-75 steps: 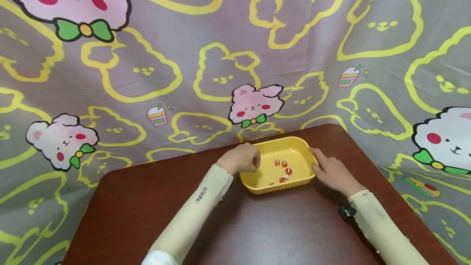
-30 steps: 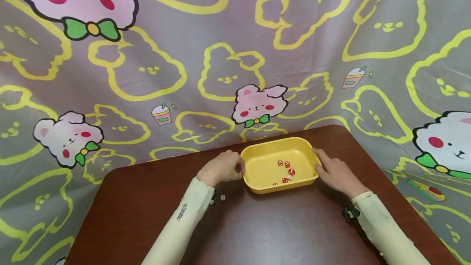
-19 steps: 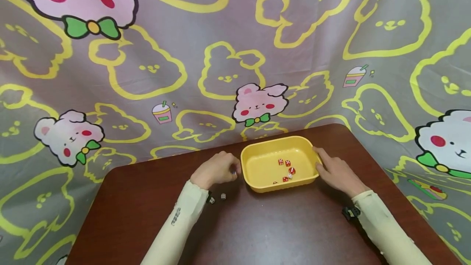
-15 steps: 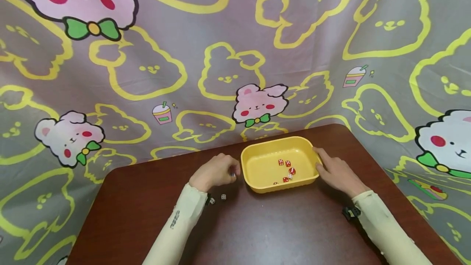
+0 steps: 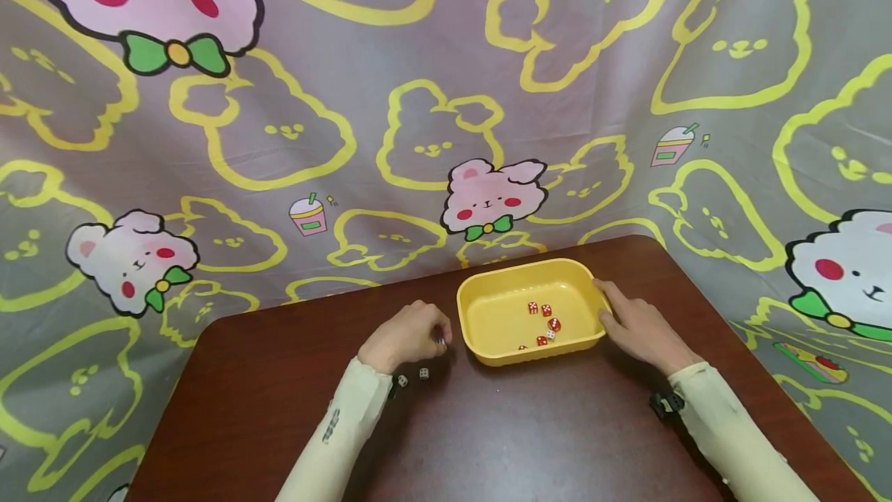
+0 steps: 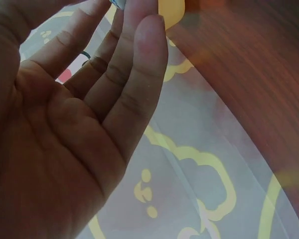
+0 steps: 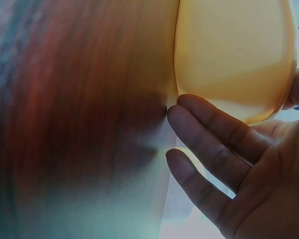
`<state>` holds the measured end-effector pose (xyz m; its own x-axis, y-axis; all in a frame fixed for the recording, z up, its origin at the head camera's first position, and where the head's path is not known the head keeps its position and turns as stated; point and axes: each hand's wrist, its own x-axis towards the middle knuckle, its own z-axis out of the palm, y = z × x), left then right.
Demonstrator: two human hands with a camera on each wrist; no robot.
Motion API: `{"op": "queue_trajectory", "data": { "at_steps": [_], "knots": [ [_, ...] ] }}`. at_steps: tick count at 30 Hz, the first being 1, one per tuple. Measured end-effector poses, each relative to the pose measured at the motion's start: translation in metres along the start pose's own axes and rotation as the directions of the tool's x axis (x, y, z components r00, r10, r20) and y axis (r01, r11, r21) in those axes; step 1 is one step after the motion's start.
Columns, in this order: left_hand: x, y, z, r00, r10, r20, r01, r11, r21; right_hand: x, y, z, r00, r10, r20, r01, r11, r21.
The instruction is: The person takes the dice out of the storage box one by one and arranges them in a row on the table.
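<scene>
A yellow plastic tray [image 5: 481, 355] stands on the brown table. Several red dice [image 5: 554, 324] and a white die [image 5: 550, 335] lie in its right half. My right hand [image 5: 641, 328] holds the tray's right end, thumb at the rim; in the right wrist view three fingers [image 7: 209, 144] reach beneath the tray [image 7: 229, 50]. Just left of the tray, low over the table, my left hand [image 5: 407, 335] pinches a small whitish die [image 6: 118, 4], mostly hidden by the fingers. Two white dice, one nearer the wrist [image 5: 402, 380] and one to its right [image 5: 423, 373], lie on the table.
The brown table [image 5: 530, 440] ends at a cloth backdrop [image 5: 390, 130] with cartoon bears, which rises behind it and on both sides. Black wrist straps [image 5: 667, 404] sit over pale sleeves.
My left hand has come out of the tray, moved left past its rim and sunk toward the table. Two white dice have come into view beside that wrist. My right hand stays on the tray.
</scene>
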<state>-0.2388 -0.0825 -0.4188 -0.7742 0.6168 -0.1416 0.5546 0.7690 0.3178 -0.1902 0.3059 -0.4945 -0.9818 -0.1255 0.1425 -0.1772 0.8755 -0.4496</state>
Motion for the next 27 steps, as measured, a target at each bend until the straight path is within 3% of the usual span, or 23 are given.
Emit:
{"op": "queue_trajectory", "data": {
  "at_steps": [15, 27],
  "knots": [
    [0.002, -0.002, 0.018, 0.999, -0.016, 0.040, 0.016, 1.000, -0.012, 0.000, -0.001, -0.001, 1.000, 0.020, 0.014, -0.020, 1.000, 0.012],
    [0.002, -0.005, 0.028, 0.998, -0.027, 0.055, 0.030, 0.997, -0.065, -0.001, -0.001, 0.000, 1.000, 0.007, -0.020, -0.007, 1.000, -0.003]
  ]
}}
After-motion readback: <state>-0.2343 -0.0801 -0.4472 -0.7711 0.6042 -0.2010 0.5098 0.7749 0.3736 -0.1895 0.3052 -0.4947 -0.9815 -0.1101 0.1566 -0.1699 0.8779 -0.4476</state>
